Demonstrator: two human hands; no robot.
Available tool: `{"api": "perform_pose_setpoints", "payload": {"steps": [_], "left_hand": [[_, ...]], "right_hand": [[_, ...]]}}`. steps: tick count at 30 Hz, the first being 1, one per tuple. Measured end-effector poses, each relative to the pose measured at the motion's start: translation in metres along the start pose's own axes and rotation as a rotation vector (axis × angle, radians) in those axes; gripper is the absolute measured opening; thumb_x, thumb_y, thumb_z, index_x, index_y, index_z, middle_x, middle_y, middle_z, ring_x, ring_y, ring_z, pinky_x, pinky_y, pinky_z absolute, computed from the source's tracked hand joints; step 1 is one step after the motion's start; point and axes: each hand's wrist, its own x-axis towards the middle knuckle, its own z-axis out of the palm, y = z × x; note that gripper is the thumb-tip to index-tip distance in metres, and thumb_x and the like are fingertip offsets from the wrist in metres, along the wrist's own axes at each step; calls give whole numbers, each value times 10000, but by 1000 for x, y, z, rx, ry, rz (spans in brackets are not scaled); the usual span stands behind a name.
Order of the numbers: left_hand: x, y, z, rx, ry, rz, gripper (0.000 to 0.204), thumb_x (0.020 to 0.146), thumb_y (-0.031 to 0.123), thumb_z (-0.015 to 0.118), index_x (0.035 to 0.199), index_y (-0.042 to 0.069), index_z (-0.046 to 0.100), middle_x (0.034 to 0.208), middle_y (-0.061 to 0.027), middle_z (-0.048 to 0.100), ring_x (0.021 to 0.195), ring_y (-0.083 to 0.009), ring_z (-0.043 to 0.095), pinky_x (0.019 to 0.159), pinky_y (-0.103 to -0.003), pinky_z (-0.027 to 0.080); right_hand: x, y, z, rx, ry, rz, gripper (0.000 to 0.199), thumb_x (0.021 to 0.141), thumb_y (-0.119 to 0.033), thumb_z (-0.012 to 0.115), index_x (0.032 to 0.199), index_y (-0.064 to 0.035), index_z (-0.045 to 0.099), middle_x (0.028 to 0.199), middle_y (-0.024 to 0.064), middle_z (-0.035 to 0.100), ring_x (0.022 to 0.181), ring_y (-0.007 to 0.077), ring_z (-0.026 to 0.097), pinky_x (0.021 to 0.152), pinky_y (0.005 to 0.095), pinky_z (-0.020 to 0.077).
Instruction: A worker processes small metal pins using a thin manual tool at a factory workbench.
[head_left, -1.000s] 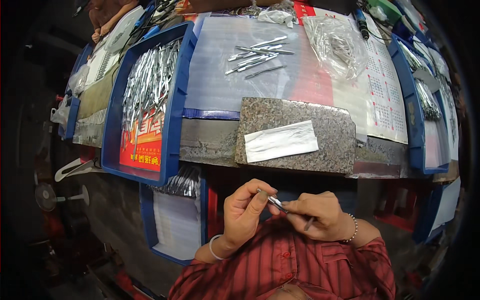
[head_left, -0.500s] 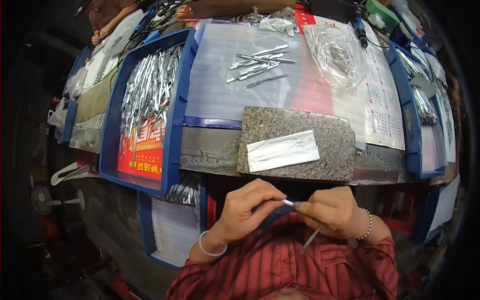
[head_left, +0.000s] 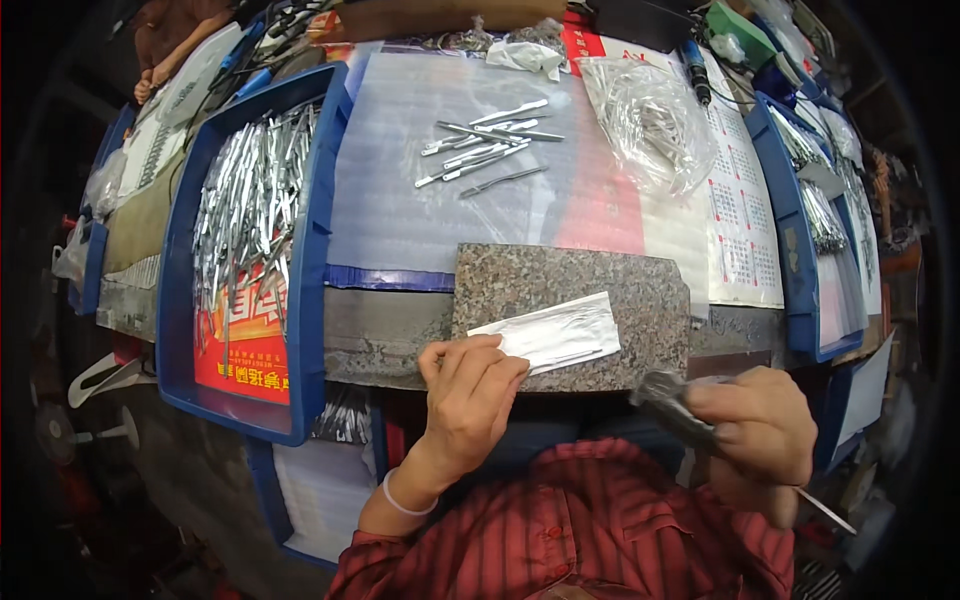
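Right hand pinching blurred dark object, thin rod slanting lower-right, left hand curled

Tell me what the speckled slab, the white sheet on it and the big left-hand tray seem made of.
Speckled slab: probably smooth granite, judging by its mixed grains. White sheet: matte paper or cloth, creased; which is unclear. Blue tray: likely moulded plastic, with a slight sheen and even colour.

Rough-looking speckled stone slab, matt white pad, glossy metal strips, blue plastic tray.
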Motion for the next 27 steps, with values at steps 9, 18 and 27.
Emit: {"api": "perform_pose_setpoints", "payload": {"steps": [9, 18, 27], "left_hand": [[9, -1, 1, -62, -8, -3, 240, 712, 9, 736, 923, 79, 645, 860, -58, 582, 914, -249, 619, 850, -384, 348], [8, -10, -14, -40, -22, -55, 228, 717, 22, 741, 916, 75, 646, 865, -63, 582, 929, -277, 616, 841, -398, 384], [4, -7, -27, -35, -79, -70, 247, 746, 30, 669, 987, 51, 619, 931, -67, 569, 1014, -268, 592, 893, -420, 368]], "right_hand": [[5, 32, 33, -29, -269, 439, 189, 931, -219, 624, 968, -35, 648, 816, 137, 673, 622, 299, 652, 514, 350, 505], [11, 53, 75, 49, -404, 288, 157, 878, -188, 674, 900, -52, 597, 745, 119, 611, 592, 307, 619, 489, 367, 481], [27, 39, 104, 90, -405, 206, 237, 882, -243, 673, 802, -76, 526, 696, 85, 557, 548, 284, 579, 452, 380, 426]]}}
